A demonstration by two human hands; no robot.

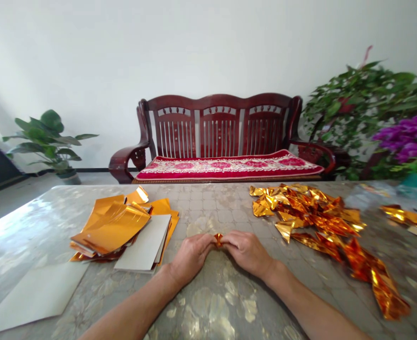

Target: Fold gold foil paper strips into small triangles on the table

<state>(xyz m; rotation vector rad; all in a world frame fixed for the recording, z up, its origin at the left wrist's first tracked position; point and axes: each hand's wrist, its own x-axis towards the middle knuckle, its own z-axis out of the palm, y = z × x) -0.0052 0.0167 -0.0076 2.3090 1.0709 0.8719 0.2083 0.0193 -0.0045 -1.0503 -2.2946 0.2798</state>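
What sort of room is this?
Probably a living room in someone's home: a dark wooden bench with a red patterned seat cover stands before a plain wall, and a potted plant sits on the floor off to the left.

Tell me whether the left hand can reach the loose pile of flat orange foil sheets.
Probably yes: nothing stands between the left hand and the flat orange foil sheets, though it pinches crumpled orange foil.
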